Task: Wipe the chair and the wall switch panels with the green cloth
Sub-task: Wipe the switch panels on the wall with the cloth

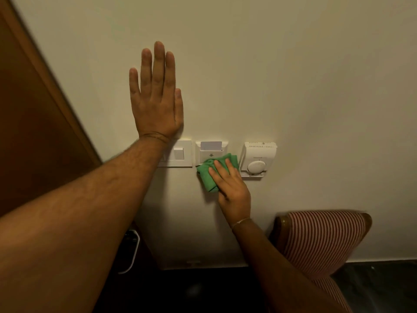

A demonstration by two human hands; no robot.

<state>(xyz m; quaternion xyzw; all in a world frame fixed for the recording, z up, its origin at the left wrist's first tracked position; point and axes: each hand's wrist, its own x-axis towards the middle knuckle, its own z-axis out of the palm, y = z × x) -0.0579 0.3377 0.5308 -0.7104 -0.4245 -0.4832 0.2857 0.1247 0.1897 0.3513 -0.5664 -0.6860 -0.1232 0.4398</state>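
While my left hand [156,102] lies open and flat on the wall, my right hand [232,188] presses the green cloth [208,175] against the key-card panel [211,152]'s lower edge; thermostat [257,159], rocker switch [178,153] and striped chair [322,240] probably remain.

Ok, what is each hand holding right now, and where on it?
Right hand presses the green cloth by its right side against the key-card panel. Left hand holds nothing, flat on the wall.

Left hand [156,98] flat, right hand [233,188] pressing.
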